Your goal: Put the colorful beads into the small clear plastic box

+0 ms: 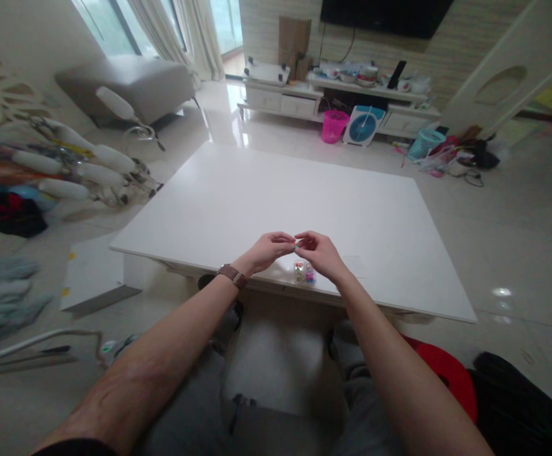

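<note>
Above the near edge of the white table [276,196], my left hand [269,249] and my right hand [318,251] meet at their fingertips. Between the pinched fingers is a tiny greenish and orange piece [295,244], too small to name. Both hands seem closed on it. Just below my right hand sits a small clear box [299,277] with compartments, holding small coloured pieces in orange, green, pink and purple. A brown watch strap is on my left wrist.
A thin clear sheet or strip [356,266] lies right of my right hand. A red stool [447,380] stands at the lower right. A white board or box [98,272] is on the floor, left of the table.
</note>
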### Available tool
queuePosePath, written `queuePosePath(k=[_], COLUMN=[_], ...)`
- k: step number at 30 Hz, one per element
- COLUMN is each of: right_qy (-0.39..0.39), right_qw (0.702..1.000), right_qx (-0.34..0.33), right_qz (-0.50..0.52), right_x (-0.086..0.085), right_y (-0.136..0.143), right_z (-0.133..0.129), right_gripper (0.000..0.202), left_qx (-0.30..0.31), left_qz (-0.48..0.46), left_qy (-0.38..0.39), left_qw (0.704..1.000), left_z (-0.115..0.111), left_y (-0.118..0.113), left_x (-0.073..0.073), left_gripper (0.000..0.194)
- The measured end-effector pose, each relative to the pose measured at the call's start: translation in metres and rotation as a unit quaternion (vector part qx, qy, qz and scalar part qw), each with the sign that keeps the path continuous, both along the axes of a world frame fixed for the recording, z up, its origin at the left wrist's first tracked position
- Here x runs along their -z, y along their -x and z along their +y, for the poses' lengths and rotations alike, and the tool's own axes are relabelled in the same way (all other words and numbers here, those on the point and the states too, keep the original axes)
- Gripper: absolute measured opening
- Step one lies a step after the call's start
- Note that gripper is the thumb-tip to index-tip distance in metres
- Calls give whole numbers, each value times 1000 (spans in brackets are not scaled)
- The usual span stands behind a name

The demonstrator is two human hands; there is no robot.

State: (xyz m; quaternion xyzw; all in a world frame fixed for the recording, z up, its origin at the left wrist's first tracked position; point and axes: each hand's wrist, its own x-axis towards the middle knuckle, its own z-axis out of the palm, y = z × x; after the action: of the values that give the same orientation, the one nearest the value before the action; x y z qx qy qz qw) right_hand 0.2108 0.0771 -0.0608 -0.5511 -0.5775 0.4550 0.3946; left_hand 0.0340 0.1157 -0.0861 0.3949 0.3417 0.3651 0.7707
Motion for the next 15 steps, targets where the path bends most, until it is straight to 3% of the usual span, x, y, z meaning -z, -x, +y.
queuePosePath(k=[9, 15], right_qy=[-48, -51], right_qw=[999, 979], right_qx=[14, 38], right_qz=[-18, -192], right_x=[2, 2], right_y=[-1, -10], right_z=[2, 3], right_gripper=[15, 7], left_qx=[-20, -70], left_qz=[-9, 5], left_qy=[11, 25], left_qw=[1000, 997], left_z=[1, 2], left_y=[-2, -1], left_x=[0, -1], left_gripper=[36, 38])
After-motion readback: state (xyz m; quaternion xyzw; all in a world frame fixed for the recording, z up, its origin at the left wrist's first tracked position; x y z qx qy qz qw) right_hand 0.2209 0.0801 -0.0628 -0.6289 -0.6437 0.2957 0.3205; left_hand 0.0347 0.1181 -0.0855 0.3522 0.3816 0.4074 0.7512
